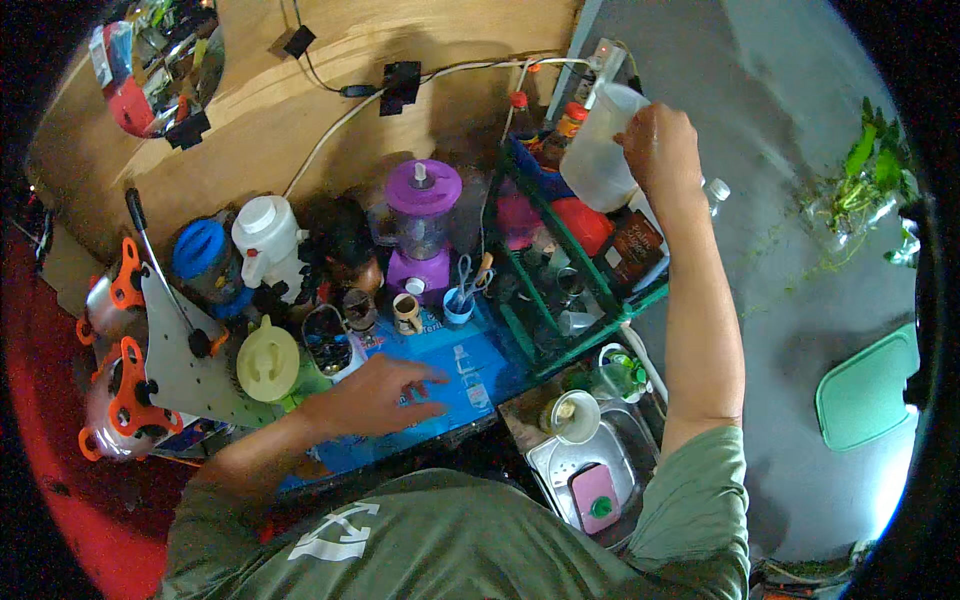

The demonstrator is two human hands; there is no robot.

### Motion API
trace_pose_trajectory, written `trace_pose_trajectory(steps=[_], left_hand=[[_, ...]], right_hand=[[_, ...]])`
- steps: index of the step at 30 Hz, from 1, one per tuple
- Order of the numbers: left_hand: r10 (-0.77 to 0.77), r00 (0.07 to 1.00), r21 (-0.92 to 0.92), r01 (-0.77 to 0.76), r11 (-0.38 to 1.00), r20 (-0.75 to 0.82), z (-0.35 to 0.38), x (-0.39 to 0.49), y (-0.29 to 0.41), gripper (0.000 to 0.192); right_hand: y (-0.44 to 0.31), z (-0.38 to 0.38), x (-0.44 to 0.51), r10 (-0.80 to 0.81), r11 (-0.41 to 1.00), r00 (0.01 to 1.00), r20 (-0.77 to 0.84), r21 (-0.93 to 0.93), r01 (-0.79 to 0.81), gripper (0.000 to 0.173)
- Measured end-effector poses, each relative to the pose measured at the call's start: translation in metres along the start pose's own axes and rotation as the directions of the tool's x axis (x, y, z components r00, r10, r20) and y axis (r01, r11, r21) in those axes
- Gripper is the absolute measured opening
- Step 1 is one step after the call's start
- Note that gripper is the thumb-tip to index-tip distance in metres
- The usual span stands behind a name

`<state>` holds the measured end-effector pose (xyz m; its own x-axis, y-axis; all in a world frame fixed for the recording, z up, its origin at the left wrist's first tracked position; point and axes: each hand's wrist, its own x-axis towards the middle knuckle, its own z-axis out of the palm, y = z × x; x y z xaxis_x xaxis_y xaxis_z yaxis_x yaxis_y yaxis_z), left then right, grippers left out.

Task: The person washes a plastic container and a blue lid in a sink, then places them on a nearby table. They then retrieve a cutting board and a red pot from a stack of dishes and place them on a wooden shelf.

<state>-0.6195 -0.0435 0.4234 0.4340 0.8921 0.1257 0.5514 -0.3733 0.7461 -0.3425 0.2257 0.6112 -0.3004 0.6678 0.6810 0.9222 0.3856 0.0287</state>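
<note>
My right hand [661, 146] is raised at the upper right, its fingers closed on the handle side of a translucent plastic pitcher [600, 161]. The pitcher is tilted above a green-framed rack [561, 264]. Over the blue printed table cover [491, 367] hovers my left hand [386, 396], slightly blurred, fingers apart and holding nothing. Close to it are a yellow-green lidded jug [268, 364], a small patterned mug [406, 313] and a light blue cup [458, 306] with a whisk in it. A purple blender [421, 225] stands behind these cups.
A steel sink [626, 442] at my front right holds a pink lidded container [595, 495]; a white cup [576, 417] stands at its edge. A white thermos jug [264, 240] and a blue-lidded container [201, 255] stand left. Right, a green board [866, 390] and plant [870, 169] are against the grey surface.
</note>
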Motion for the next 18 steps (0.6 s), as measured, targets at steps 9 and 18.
trace_pose_trajectory(steps=[9,18], left_hand=[[0.320,0.923,0.156,-0.290,0.944,-0.216,-0.004,0.241,-0.025,0.024],[-0.071,0.917,0.569,-0.181,0.802,0.392,0.038,0.445,-0.054,0.048]], right_hand=[[-0.011,-0.125,-0.027,-0.061,0.998,0.980,-0.191,-0.041,0.054,0.030],[-0.012,-0.195,-0.159,0.351,0.934,0.926,-0.140,0.119,-0.337,0.027]])
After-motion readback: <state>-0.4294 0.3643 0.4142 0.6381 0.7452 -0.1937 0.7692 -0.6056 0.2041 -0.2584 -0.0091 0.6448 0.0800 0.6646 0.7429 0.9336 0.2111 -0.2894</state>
